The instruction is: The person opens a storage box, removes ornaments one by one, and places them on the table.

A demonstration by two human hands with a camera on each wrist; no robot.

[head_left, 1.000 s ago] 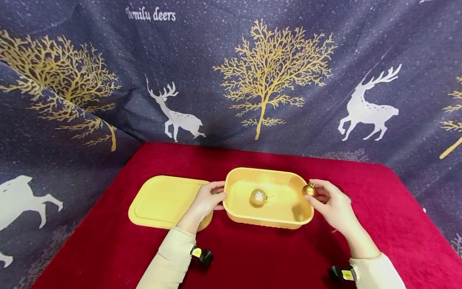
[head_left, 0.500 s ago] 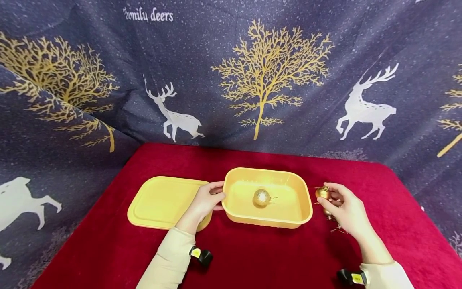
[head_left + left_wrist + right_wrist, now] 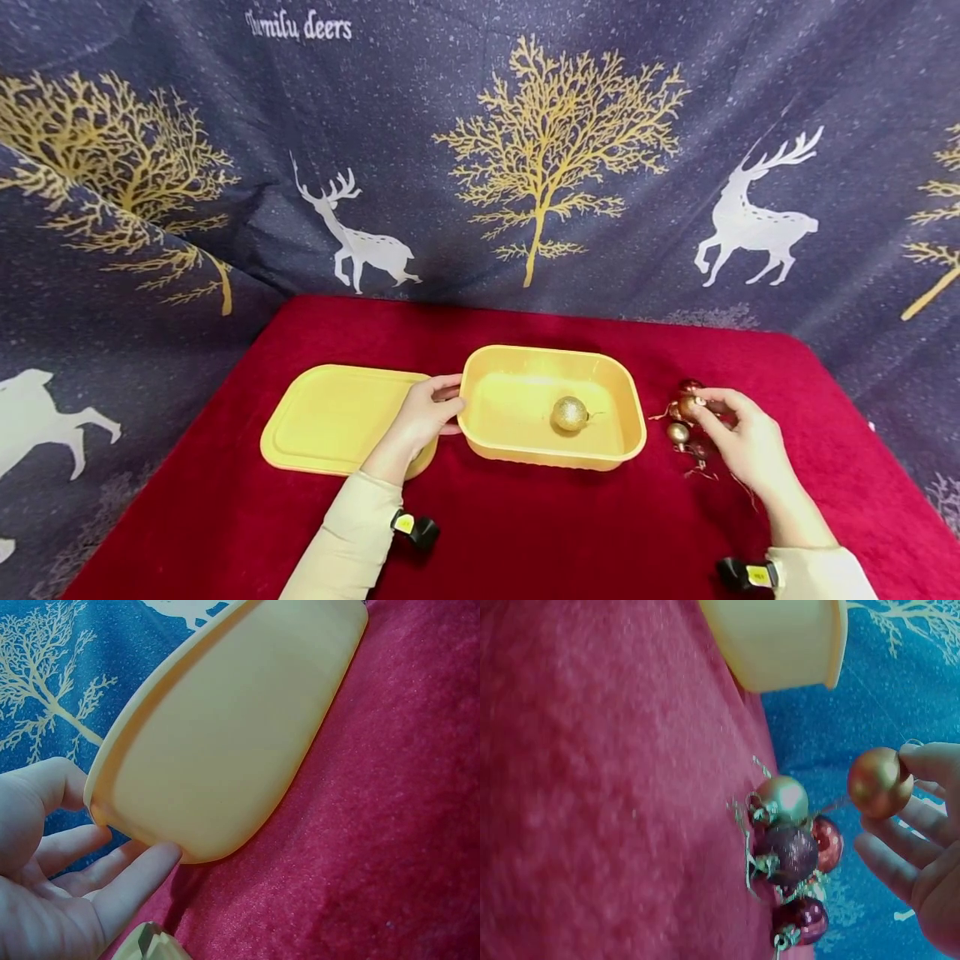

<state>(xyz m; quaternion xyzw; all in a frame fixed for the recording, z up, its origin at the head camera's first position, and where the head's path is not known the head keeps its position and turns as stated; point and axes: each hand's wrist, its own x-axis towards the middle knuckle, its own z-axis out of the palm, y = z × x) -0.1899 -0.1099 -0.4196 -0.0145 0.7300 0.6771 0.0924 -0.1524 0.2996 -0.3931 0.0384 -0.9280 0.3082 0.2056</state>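
A yellow rectangular box stands open on the table, with a glittery gold Christmas ball lying right of its middle. My left hand grips its left end; in the left wrist view the thumb hooks at the rim and fingertips touch the outer wall. My right hand pinches a smooth gold Christmas ball between thumb and fingers, to the right of the box. Beside and below it is a small cluster of balls with cords: a pale gold one, a dark glittery one and red ones.
A yellow lid lies flat left of the box, partly behind my left forearm. Red cloth covers the table. A dark blue curtain with trees and deer hangs behind it.
My right hand has moved right with the gold ball, from the box's right rim to above the cluster. The glittery ball in the box has rolled to the right. My left hand keeps its grip.
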